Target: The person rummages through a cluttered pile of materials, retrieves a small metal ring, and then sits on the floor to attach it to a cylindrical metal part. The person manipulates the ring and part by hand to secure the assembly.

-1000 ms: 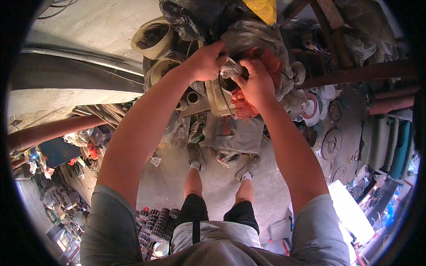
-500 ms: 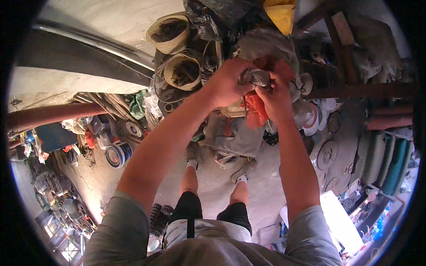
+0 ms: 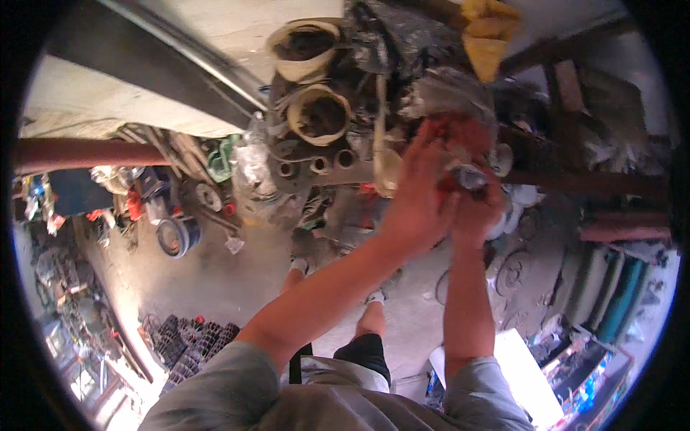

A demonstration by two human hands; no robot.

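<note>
Right hand (image 3: 477,214) around silvery bundle (image 3: 471,177); left hand (image 3: 418,202), hold unclear; red plastic (image 3: 466,131), buckets (image 3: 305,70) nearby

I look out from the wearer's head, through the left camera of a fisheye pair, facing steeply down. The grey shirt (image 3: 323,409) spreads along my lower edge, very close beneath the lens. From there the forearms (image 3: 471,309) stretch up the frame, setting the left hand (image 3: 417,208) and right hand (image 3: 478,212) near me, right of centre. The floor (image 3: 194,266) lies farther below. My picture is round and dark-rimmed, with straight edges bowing toward its border.
</note>
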